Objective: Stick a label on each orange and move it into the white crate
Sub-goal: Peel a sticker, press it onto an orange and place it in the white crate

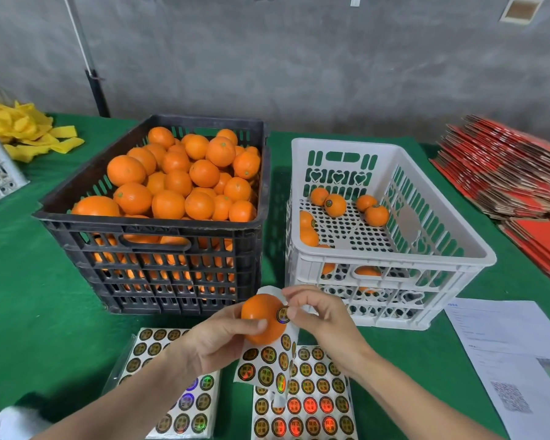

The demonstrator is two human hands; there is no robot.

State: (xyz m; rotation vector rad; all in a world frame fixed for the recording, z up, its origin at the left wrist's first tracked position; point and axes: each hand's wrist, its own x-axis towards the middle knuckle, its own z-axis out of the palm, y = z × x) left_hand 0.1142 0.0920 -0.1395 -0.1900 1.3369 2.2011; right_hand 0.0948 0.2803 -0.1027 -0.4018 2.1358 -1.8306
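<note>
I am looking down over the green table (29, 281). The black crate (146, 222) is sitting on my left, heaped with unlabelled fruit. The white crate (394, 258) is standing just beside it on my right, holding only a handful of labelled oranges, so I am judging the job as barely begun. Two flat sticker sheets (315, 398) are lying nearest me.

The two hands are meeting in front of the gap between the crates. The left hand (223, 338) is cupping the orange (261, 315) from below and behind, with the thumb across its front. The right hand (324, 315) is coming in from the right with its fingers curled, apparently pinching a loose sheet (267, 366) that is curling around the fruit. Its thumb is resting at the edge of the label (282, 314) on the orange's right flank.

To do this step well, I am thinking the thumb should be rubbing from the label's centre outward so that no edge lifts on the curved skin. The left hand should be bracing the fruit against that push, and the backing should be peeling away low and flat, not upward.

The orange is sitting entirely in the left hand's grip, touching the right thumb, near the white crate's front wall and below its rim.
</note>
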